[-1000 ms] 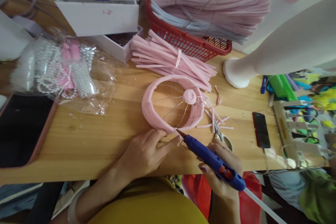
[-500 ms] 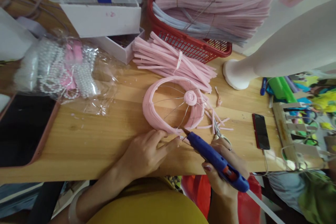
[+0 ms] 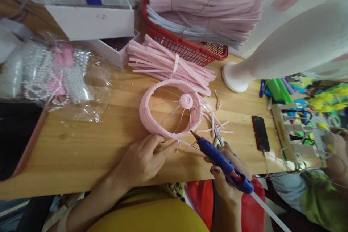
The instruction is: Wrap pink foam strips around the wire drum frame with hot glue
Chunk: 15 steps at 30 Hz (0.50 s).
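A round pink-wrapped wire frame (image 3: 145,116) lies on the table, thin bare wires running from its rim to a pink coiled rosette (image 3: 186,101). My left hand (image 3: 146,157) is closed at the near rim, with one fingertip pressed on a thin pink strip (image 3: 186,143). That strip stretches from the fingertip towards my right hand (image 3: 224,166), where its far end is hidden. In my right hand is a blue hot glue gun (image 3: 217,157), a white glue stick (image 3: 268,210) jutting from its back. Its nozzle points up and left, close to the near right rim.
Scissors (image 3: 218,137) and pink offcuts (image 3: 225,127) lie right of the frame. Behind it are a pink strip bundle (image 3: 163,61) and a red basket (image 3: 187,47). A white column (image 3: 244,76), phone (image 3: 261,134), power strip (image 3: 284,134) and bagged beads (image 3: 73,79) surround it. Another person's arm (image 3: 335,156) shows at right.
The view has shifted, moving everything leftward in the picture. The glue gun's nozzle has drawn right, away from my left fingertip, and the pink strip between my hands shows more clearly.
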Motion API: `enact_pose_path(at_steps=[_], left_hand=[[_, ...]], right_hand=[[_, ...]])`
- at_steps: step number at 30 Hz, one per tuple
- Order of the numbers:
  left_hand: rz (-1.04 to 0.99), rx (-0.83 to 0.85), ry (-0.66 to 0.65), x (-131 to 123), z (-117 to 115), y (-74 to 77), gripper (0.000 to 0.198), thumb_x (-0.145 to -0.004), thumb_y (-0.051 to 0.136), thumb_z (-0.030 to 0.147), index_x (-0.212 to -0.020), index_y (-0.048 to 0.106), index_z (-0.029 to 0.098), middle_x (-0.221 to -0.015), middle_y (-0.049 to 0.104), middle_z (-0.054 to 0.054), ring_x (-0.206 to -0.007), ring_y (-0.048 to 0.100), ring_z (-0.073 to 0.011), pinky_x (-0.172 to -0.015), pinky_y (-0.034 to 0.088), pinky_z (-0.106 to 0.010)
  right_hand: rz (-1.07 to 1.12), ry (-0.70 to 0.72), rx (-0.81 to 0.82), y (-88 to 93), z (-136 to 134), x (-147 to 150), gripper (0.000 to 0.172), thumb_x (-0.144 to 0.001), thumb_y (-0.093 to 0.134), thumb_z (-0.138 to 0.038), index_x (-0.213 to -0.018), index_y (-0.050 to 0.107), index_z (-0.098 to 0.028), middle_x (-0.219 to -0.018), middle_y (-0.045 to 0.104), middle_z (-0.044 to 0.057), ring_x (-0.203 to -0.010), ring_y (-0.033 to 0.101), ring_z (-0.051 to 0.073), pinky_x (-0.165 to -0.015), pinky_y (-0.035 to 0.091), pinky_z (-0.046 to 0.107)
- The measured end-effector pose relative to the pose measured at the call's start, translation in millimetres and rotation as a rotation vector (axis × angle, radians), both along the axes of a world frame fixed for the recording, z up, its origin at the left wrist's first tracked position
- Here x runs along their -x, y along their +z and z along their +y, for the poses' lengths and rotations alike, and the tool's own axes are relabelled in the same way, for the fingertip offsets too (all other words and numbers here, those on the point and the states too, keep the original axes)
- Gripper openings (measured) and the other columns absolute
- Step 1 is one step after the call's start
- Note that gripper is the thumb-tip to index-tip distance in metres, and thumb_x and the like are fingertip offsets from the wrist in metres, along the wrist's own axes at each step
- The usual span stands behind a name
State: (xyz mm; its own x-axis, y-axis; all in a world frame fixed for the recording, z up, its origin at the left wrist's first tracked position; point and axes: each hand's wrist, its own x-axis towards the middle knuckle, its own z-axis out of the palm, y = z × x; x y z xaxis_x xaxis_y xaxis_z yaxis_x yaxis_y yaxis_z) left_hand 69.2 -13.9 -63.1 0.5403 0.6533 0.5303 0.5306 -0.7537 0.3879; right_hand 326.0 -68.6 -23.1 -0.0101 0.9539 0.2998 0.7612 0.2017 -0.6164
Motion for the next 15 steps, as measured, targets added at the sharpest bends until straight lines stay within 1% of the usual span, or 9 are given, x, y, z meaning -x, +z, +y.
enact_pose_path(at_steps=[5, 11, 15], left_hand=[[0.016, -0.007, 0.0, 1.2, -0.7, 0.6, 0.039, -0.092, 0.047, 0.006, -0.127, 0.063, 0.015, -0.088, 0.063, -0.006, -0.076, 0.065, -0.0168, -0.062, 0.057, -0.026], [0.003, 0.012, 0.0, 0.5, -0.4, 0.6, 0.04, -0.092, 0.047, 0.005, -0.128, 0.062, 0.015, -0.088, 0.063, -0.005, -0.079, 0.066, -0.0166, -0.064, 0.058, -0.027], [0.001, 0.023, -0.003, 0.2, -1.2, -0.1, 0.041, -0.092, 0.048, 0.004, -0.129, 0.063, 0.015, -0.089, 0.064, -0.005, -0.079, 0.067, -0.0175, -0.063, 0.059, -0.028]], right_hand=[[0.075, -0.015, 0.006, -0.6, 2.6, 2.0, 0.029, -0.086, 0.066, -0.046, -0.071, 0.063, -0.021, -0.062, 0.054, 0.001, -0.059, 0.051, 0.019, -0.055, 0.039, 0.034], [0.083, -0.019, 0.024, -0.5, 0.4, 0.0, 0.026, -0.086, 0.068, -0.044, -0.074, 0.065, -0.021, -0.063, 0.051, 0.0, -0.058, 0.047, 0.017, -0.054, 0.034, 0.032], [0.082, -0.014, 0.016, -0.6, 1.5, 0.2, 0.025, -0.086, 0.068, -0.043, -0.074, 0.066, -0.021, -0.063, 0.051, 0.001, -0.059, 0.048, 0.018, -0.054, 0.034, 0.033]])
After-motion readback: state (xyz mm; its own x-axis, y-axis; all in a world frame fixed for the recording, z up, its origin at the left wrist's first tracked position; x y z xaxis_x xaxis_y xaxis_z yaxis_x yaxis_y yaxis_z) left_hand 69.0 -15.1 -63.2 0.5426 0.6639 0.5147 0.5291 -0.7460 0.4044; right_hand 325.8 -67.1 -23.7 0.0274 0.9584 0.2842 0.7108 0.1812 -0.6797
